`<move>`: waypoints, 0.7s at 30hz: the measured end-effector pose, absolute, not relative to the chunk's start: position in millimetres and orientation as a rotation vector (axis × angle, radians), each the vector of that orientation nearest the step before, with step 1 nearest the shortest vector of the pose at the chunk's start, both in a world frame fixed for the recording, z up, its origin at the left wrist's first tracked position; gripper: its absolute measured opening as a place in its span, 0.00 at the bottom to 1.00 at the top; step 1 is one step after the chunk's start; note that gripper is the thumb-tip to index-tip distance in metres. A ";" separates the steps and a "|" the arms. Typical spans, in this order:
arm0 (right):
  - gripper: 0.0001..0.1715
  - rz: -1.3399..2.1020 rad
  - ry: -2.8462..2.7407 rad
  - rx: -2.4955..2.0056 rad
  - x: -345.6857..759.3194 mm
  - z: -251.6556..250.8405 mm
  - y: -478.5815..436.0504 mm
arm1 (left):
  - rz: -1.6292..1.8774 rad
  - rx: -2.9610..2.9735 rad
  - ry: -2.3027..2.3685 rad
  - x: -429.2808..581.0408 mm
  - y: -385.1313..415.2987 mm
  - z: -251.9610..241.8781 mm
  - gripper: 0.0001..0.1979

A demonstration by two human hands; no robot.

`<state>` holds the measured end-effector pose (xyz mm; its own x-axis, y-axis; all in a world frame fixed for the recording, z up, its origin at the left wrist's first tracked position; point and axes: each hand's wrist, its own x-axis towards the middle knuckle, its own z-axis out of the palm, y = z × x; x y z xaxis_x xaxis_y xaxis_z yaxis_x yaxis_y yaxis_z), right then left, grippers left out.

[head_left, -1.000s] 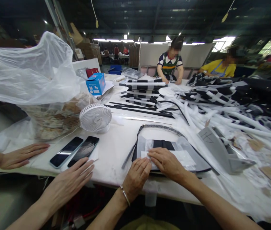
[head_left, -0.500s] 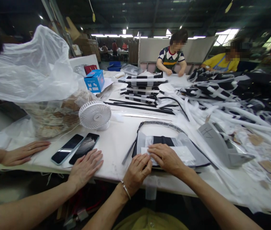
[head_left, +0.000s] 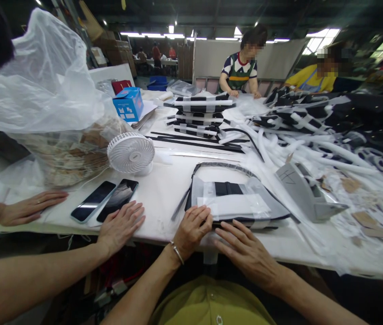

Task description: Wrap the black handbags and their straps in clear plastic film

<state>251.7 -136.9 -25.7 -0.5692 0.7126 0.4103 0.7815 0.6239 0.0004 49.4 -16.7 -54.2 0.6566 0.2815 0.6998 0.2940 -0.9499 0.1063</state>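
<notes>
A grey and black bag [head_left: 201,184] lies flat at the table's front edge, its strap arched behind it. A white strip [head_left: 232,205] under clear film rests across its front. My left hand [head_left: 193,231], with a bracelet at the wrist, touches the bag's front left corner. Its fingers are bent together, and what they pinch, if anything, is hidden. Just in front of the bag's lower edge, my right hand [head_left: 247,253] has its fingers spread and holds nothing.
Another person's hands [head_left: 120,228] lie on the table at left, beside two phones [head_left: 93,201]. Behind stand a white fan [head_left: 132,153], a blue box [head_left: 128,104] and stacked wrapped bags [head_left: 205,106]. A grey tape dispenser [head_left: 299,192] is at right. Two people work across the table.
My right hand has come off the white strip and moved down toward me, its fingers spreading. My left hand stays at the bag's corner. The whole view has shifted slightly.
</notes>
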 end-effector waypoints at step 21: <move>0.14 -0.218 -2.169 -1.105 218.0 -35.5 -134.4 | -1.189 -2.867 -0.498 49.7 -16.2 -55.5 0.13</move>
